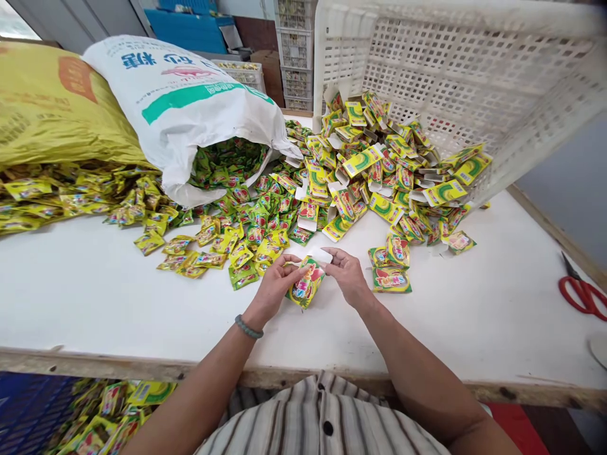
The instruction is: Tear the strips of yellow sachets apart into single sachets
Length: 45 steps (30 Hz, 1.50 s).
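My left hand (277, 285) and my right hand (348, 273) together hold a small green-and-yellow carton (307, 282) with a white flap, just above the white table (118, 297). Small green-yellow sachets appear to be tucked into it. Loose sachets (246, 237) lie in a heap just beyond my left hand. Flat folded cartons (379, 170) are piled beyond my right hand, and a few cartons (391, 265) lie right beside it.
A white woven sack (190, 107) lies open, spilling sachets. A yellow sack (52, 107) lies at the far left. A tipped white plastic crate (474, 69) holds the cartons. Red scissors (581, 292) lie at the right edge. More sachets (104, 411) sit below the table's front edge.
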Tool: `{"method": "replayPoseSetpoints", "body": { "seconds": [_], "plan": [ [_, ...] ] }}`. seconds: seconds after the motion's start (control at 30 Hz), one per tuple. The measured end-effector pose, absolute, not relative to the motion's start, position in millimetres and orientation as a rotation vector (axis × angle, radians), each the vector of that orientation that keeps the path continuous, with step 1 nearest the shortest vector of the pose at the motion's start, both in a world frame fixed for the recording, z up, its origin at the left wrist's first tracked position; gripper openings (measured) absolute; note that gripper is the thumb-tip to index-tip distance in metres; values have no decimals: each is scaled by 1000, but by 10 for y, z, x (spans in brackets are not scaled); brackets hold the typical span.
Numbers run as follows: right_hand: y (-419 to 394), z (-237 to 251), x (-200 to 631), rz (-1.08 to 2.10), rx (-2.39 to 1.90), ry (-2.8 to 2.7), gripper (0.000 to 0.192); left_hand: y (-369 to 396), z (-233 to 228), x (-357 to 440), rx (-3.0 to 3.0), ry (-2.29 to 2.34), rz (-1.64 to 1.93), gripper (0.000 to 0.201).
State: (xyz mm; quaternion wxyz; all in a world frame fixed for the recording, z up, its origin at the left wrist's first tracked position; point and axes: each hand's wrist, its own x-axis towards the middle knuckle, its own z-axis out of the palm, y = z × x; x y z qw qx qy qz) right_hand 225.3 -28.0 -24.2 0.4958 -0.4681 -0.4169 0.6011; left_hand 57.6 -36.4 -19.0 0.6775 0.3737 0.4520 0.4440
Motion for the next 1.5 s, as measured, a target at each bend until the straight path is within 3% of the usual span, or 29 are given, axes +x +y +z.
{"method": "replayPoseSetpoints", "body": {
  "seconds": [0.1, 0.27, 0.43, 0.63, 0.83, 0.97, 1.13, 1.23, 1.33, 1.4, 1.5],
  "plan": [
    [-305, -202, 2252, 1410, -1089, -1187, 43, -377, -176, 581, 826, 1038, 1113, 46],
    [-408, -122, 2205, 1051, -1049, -1566, 31, -384, -171, 587, 775, 1080, 1267, 40],
    [-407, -120, 2166, 1259, -1092, -1356, 25, -380, -161, 605, 766, 1096, 1275, 43],
    [-361, -179, 2186, 1512, -1161, -1023, 33, -380, -158, 598, 792, 1095, 1207, 43],
    [-337, -115, 2314, 1609, -1094, -1160, 30, -395, -117, 577, 782, 1086, 1212, 42],
    [-381, -77, 2290, 1502, -1059, -1352, 30, -391, -94, 566, 747, 1085, 1234, 41],
    [-470, -121, 2152, 1089, -1066, -1591, 34, -395, -75, 521, 696, 1057, 1261, 38],
    [-500, -155, 2096, 1110, -1073, -1528, 30, -400, -73, 521, 681, 1058, 1225, 41],
    [-533, -185, 2041, 1123, -1104, -1492, 38, -398, -77, 560, 699, 1052, 1214, 43],
    [-556, -200, 2003, 1073, -1108, -1587, 45, -397, -41, 561, 698, 1071, 1226, 44],
    [-557, -214, 1993, 1014, -1062, -1752, 40, -432, 126, 362, 814, 1171, 1141, 42]
  ]
}}
